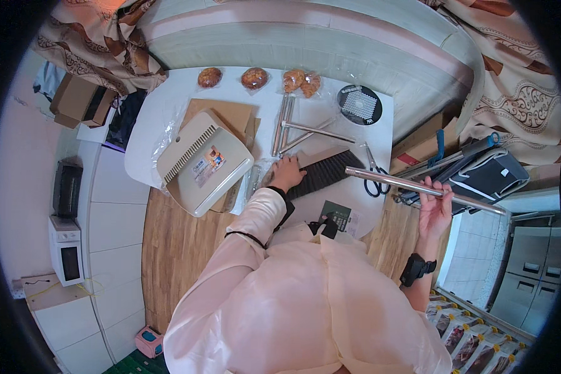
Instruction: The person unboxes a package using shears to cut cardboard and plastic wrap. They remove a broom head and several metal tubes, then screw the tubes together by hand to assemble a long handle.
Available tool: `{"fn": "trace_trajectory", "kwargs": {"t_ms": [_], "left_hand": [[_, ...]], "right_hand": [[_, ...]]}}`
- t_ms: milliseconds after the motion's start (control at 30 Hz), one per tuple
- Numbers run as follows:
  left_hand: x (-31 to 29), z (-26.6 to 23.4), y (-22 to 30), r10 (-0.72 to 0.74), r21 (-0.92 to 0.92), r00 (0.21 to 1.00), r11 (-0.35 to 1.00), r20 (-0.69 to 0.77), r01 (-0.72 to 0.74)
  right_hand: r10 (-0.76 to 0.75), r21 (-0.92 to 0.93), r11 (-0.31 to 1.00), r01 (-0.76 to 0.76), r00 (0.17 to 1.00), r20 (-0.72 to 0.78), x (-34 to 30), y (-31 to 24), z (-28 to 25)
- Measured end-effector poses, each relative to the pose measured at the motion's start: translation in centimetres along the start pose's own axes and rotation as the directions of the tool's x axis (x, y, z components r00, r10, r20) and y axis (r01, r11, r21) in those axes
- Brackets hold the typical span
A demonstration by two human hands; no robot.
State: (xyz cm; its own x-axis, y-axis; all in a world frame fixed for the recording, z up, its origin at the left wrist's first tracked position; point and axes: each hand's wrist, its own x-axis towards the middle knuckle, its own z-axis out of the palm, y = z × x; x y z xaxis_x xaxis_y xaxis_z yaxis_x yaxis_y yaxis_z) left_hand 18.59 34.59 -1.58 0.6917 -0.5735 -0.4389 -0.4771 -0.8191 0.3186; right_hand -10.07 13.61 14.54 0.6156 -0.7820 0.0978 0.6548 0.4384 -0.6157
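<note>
My right hand [435, 209] is closed around a shiny metal tube [386, 179], raised over the right side of the white table and slanting down to the right. My left hand [287, 173] grips the left end of a broom head [323, 173] with dark bristles and a grey-brown top, which lies on the table. The underside of that hand's grip is hidden. Beyond the broom head lie several more metal tubes [318, 129]. Left of my left hand, a beige dustpan [209, 165] with a toothed edge rests on flat cardboard [227, 112].
Black-handled scissors [374, 177] lie right of the broom head. A dark green card [336, 214] is at the near edge. Wrapped bread [254, 78] and a round black-and-white disc [359, 105] line the table's far side. A dark folded bag or cart [489, 174] stands right of the table.
</note>
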Motion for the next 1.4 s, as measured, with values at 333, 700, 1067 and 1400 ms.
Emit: {"fn": "trace_trajectory", "kwargs": {"t_ms": [333, 700, 1067, 1400], "left_hand": [[-1.3, -0.1, -0.1, 0.071, -0.003, 0.992, 0.997, 0.100, -0.071], [-3.5, -0.8, -1.0, 0.274, -0.311, 0.959, 0.919, 0.068, -0.241], [-6.4, -3.4, -1.5, 0.268, -0.352, 0.950, 0.915, 0.160, -0.198], [-7.0, -0.3, -6.5, 0.267, -0.388, 0.964, 0.887, -0.011, -0.250]], "right_hand": [[0.045, -0.120, 0.991, -0.051, 0.998, -0.054, 0.6, 1.4, -0.5], [0.033, -0.176, 0.983, -0.053, 0.993, -0.115, 1.0, 2.0, -2.5], [0.050, -0.238, 0.968, -0.076, 0.992, -0.114, 0.6, 1.7, -3.7], [0.032, -0.513, 0.847, -0.139, 0.977, -0.211, 1.0, 1.7, -2.8]]}}
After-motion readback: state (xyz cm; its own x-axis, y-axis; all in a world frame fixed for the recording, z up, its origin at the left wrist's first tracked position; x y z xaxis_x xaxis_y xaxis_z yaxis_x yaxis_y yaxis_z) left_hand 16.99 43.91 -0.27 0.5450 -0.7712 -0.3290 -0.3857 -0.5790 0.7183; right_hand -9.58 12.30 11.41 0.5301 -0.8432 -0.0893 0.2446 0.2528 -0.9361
